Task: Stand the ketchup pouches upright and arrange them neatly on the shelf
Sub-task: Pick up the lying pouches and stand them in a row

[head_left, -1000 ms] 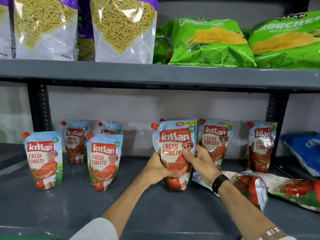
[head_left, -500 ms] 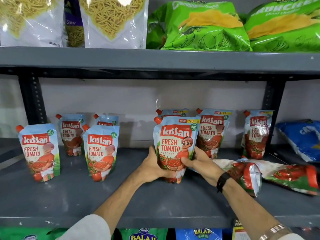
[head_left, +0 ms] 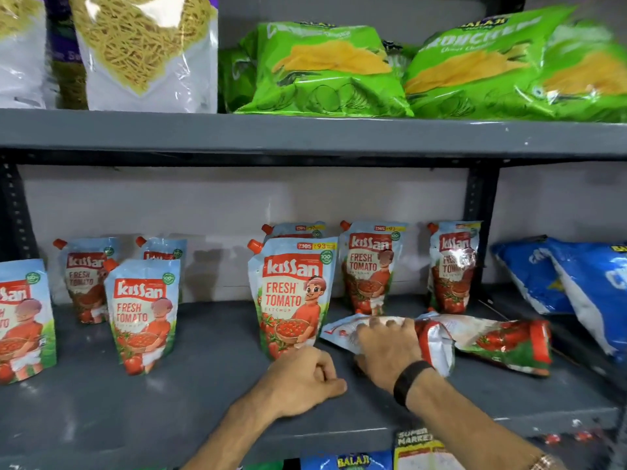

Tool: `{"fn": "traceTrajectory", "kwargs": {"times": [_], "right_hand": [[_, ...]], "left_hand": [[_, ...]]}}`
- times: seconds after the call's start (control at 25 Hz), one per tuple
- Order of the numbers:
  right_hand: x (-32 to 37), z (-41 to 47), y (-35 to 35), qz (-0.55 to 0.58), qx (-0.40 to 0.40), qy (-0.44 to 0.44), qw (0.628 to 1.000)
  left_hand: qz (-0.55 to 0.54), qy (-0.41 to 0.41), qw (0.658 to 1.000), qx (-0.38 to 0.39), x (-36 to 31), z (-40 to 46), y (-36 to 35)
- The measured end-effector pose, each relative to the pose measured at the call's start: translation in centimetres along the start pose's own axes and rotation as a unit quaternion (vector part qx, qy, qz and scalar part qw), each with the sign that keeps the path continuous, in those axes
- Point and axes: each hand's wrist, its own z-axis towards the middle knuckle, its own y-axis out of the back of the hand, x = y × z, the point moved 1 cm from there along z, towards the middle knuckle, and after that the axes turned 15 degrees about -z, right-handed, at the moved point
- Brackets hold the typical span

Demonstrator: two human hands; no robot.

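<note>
Several Kissan ketchup pouches stand upright on the grey shelf (head_left: 101, 412). One upright pouch (head_left: 293, 296) stands in the middle with nothing holding it. My left hand (head_left: 305, 374) rests just in front of it with the fingers curled and nothing in them. My right hand (head_left: 386, 344) lies on a flat-lying pouch (head_left: 431, 337) to the right, fingers spread over it. A second lying pouch (head_left: 505, 340) stretches further right. More upright pouches stand behind (head_left: 369, 266) (head_left: 453, 266) and at the left (head_left: 144, 310) (head_left: 86, 276).
Blue snack bags (head_left: 576, 286) lean at the right end of the shelf. A black upright post (head_left: 481, 212) stands behind the right pouches. The shelf above (head_left: 305, 134) carries green chip bags (head_left: 325, 69) and noodle-snack packs (head_left: 146, 52). More packets show below the front edge.
Both hands let go of the middle pouch, which now stands by itself. My right hand moved right onto the lying pouch. My left hand drew back to the shelf front.
</note>
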Motion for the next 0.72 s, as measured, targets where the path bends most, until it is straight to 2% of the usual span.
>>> {"fn": "traceTrajectory", "kwargs": {"times": [0.12,0.2,0.28,0.36,0.44,0.52,0.6,0.72], "right_hand": [[0.0,-0.9,-0.5,-0.001,-0.076,0.041,0.996],[-1.1,-1.1,-0.1,0.042,-0.115,0.03,0.992],[-3.1,-0.3,-0.3,0.077,-0.159,-0.026,0.984],[-5.5,0.7,0.2,0.134,-0.17,-0.074,0.974],[-7.8,1.8,0.3,0.258,-0.182,-0.119,0.941],[-9.3,3.0,-0.4,0.397,-0.167,-0.169,0.886],[-10.5,3.7,-1.1,0.538,-0.148,-0.19,0.808],[-11.8,4.3,-2.5,0.755,-0.103,-0.208,0.613]], "left_hand": [[-0.011,0.014,0.999,-0.045,-1.0,0.8,-2.1],[-0.018,0.009,0.996,-0.082,-1.2,1.0,-2.9],[-0.026,0.007,0.995,-0.101,-1.5,1.7,-3.3],[-0.036,0.022,0.994,-0.096,-2.2,3.0,-3.7],[-0.06,0.042,0.994,-0.081,-3.2,4.6,-4.0],[-0.125,0.058,0.988,-0.069,-4.5,5.9,-4.1],[-0.231,0.064,0.967,-0.083,-5.4,7.1,-4.3],[-0.372,0.063,0.92,-0.106,-6.1,8.3,-4.4]]}}
